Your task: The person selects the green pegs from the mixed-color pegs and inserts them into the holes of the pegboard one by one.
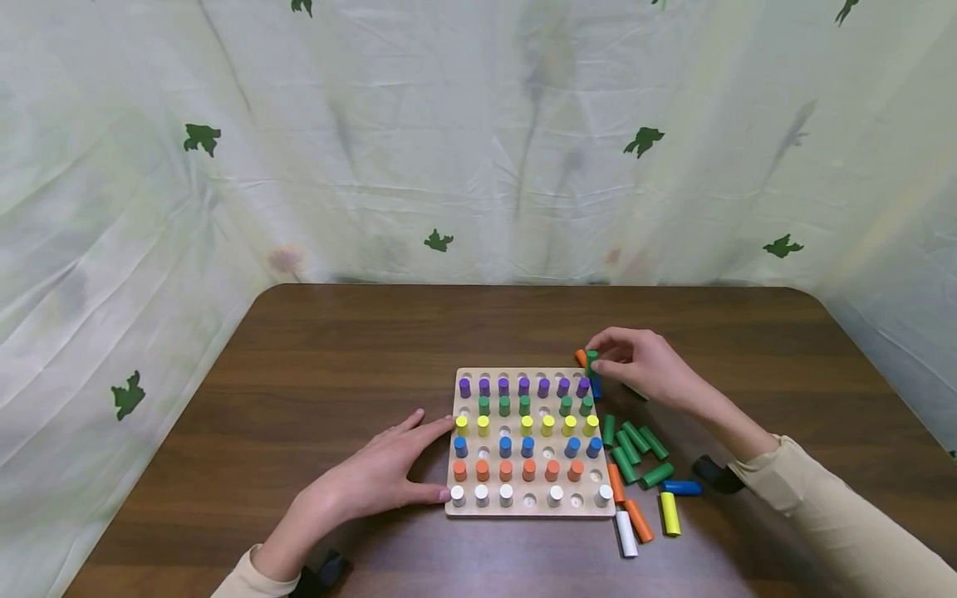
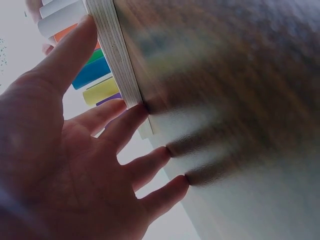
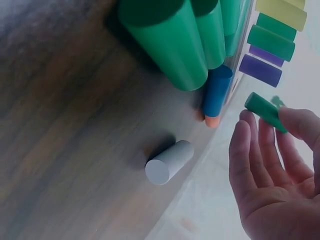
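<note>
A wooden pegboard point(image 1: 531, 525) lies on the table, with rows of purple, green, yellow, blue, orange and white pegs standing in it. Some holes are vacant in every row but the purple one. My left hand point(image 1: 377, 469) rests at the board's left side, thumb and fingers spread and touching its edge point(image 2: 117, 50). Just beyond the far right corner, my right hand point(image 1: 643, 361) pinches a green peg point(image 3: 265, 111) between thumb and fingertips, above the table. Close under that hand lie a blue peg point(image 3: 218, 90), an orange peg point(image 1: 581, 357) and a white peg point(image 3: 170, 162).
Right of the board lie several loose green pegs point(image 1: 626, 465), two orange pegs point(image 1: 639, 521), a blue peg point(image 1: 682, 488), a yellow peg point(image 1: 669, 513) and a white peg point(image 1: 625, 534). A pale curtain point(image 1: 478, 149) with green patches hangs behind the brown table point(image 1: 359, 349).
</note>
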`<action>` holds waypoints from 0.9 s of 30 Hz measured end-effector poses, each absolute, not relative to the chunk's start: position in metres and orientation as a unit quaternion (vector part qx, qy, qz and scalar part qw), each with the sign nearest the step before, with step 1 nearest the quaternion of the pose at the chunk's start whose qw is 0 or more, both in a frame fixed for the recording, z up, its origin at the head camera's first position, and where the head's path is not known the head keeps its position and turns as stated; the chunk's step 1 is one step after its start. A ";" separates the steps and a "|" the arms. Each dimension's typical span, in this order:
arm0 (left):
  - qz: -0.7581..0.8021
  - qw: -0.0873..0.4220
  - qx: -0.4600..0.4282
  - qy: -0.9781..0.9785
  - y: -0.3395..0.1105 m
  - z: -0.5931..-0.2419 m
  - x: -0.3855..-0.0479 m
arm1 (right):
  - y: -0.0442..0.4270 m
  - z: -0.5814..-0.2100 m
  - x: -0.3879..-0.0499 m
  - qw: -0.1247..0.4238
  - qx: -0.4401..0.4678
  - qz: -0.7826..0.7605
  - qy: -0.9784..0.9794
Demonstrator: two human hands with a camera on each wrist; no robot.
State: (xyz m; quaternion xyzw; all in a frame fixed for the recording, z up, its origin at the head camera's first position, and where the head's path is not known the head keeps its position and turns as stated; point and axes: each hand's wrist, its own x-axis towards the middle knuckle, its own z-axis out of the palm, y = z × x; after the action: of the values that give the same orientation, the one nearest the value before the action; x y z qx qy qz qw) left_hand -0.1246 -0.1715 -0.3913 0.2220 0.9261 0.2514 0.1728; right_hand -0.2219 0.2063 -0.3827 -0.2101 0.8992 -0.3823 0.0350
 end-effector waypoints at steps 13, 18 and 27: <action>0.254 0.172 0.222 0.926 -0.172 -0.393 -0.125 | 0.199 -0.389 -0.228 0.059 -0.228 -0.390 0.890; 0.254 0.173 0.219 0.926 -0.173 -0.393 -0.125 | 0.198 -0.389 -0.229 0.063 -0.236 -0.386 0.889; 0.252 0.172 0.221 0.926 -0.173 -0.394 -0.125 | 0.195 -0.390 -0.229 0.067 -0.236 -0.367 0.897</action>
State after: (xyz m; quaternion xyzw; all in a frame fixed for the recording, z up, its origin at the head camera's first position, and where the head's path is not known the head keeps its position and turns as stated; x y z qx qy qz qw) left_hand -0.1252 -0.1732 -0.3938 0.2211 0.9261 0.2525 0.1724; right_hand -0.2294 0.1950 -0.3903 -0.2364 0.8971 -0.3672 0.0674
